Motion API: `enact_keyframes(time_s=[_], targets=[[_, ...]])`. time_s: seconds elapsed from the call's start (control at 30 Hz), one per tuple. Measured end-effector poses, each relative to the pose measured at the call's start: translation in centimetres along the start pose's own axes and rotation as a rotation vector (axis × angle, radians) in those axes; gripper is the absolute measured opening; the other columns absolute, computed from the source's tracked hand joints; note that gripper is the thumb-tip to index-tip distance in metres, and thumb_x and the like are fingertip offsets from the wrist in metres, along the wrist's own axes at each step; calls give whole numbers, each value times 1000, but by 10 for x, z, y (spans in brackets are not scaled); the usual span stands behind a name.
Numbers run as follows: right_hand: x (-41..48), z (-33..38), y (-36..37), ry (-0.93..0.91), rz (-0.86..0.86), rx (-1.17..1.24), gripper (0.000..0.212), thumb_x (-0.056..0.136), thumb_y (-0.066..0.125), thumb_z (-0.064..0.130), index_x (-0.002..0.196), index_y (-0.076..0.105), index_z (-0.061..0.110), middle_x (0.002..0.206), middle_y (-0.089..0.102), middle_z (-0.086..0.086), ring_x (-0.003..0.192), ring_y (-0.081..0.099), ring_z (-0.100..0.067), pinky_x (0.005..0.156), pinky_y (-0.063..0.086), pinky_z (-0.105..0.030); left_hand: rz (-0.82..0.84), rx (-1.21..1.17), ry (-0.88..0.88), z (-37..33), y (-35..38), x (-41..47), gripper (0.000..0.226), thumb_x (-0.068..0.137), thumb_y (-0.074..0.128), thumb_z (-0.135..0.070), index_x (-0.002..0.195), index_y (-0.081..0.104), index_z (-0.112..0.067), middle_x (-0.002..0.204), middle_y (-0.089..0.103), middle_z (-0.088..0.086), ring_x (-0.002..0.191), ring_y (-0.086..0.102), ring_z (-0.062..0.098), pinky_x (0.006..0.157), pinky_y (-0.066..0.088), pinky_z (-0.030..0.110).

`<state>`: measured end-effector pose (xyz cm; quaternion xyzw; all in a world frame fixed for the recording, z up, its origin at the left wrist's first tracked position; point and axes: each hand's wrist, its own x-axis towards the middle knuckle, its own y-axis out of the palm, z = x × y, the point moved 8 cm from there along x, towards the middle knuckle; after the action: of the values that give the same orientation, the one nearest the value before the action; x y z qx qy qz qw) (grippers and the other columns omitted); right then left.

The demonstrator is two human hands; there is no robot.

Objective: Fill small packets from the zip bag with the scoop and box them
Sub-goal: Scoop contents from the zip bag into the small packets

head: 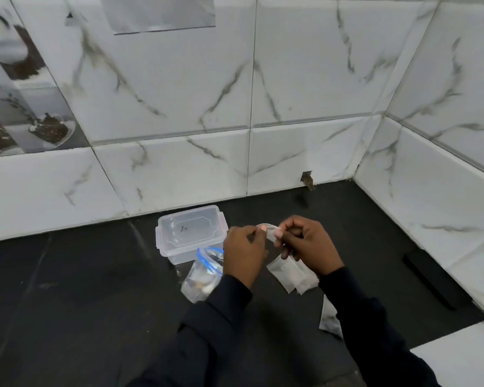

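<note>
My left hand (243, 251) and my right hand (308, 244) hold one small clear packet (268, 231) between them, pinching it at both ends above the dark counter. A clear plastic box (190, 233) with its lid on stands just behind my left hand. The zip bag (203, 275) with a blue seal lies in front of the box, partly under my left wrist, with pale contents inside. Several small packets (288, 275) lie in a loose pile under my right hand. No scoop shows.
Another packet (329, 317) lies near my right sleeve. The dark counter (81, 289) ends at marble-tiled walls (179, 169) behind and on the right. A white surface (458, 356) meets the counter at the lower right.
</note>
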<state>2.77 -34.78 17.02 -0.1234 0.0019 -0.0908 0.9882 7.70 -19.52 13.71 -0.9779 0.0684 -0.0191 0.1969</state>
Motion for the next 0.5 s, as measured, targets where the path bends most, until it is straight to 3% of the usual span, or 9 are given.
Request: enact_keyframes(time_s=[0.07,0.13,0.2,0.27,0.4,0.5], targets=[[9,12,13,-47,29,-31,12,90,69,15,87,65,4,70,69,-15,54,58,-19,48,44,-22,-47,-31,10,-13,-24,3,19,85,62,-21,72,76,-18,73,71,-3,70,70,16,71,60,41],[18,21,27,-103,-1,-133,8,86,72,25,87,68,17,72,66,-10,62,57,-13,61,49,-31,-101,-10,11,-14,-50,7,17,78,63,-7,80,78,-15,86,74,-3,84,70,17,80,59,39],[26,29,38,-148,-96,-245,15,82,74,37,90,68,27,80,62,-2,69,56,-7,69,48,-24,-145,50,17,-11,-70,9,21,78,61,-2,87,76,-13,95,73,1,94,68,19,85,57,38],[32,42,59,-215,-103,-347,23,77,74,46,90,67,29,85,58,7,74,56,-4,68,46,-14,-170,86,34,-6,-87,9,22,80,59,-1,90,73,-14,99,71,-1,99,66,18,87,57,37],[48,53,114,-244,44,-622,5,73,62,31,75,61,27,73,62,9,67,58,-6,66,50,-27,-161,214,129,-3,-115,6,28,80,54,1,93,75,-12,107,70,-5,102,65,13,92,53,30],[52,59,135,-267,105,-569,4,75,62,24,73,64,23,71,65,8,67,61,-5,67,52,-27,-141,291,138,4,-131,5,34,79,53,0,99,77,-14,111,70,-8,98,65,10,91,52,25]])
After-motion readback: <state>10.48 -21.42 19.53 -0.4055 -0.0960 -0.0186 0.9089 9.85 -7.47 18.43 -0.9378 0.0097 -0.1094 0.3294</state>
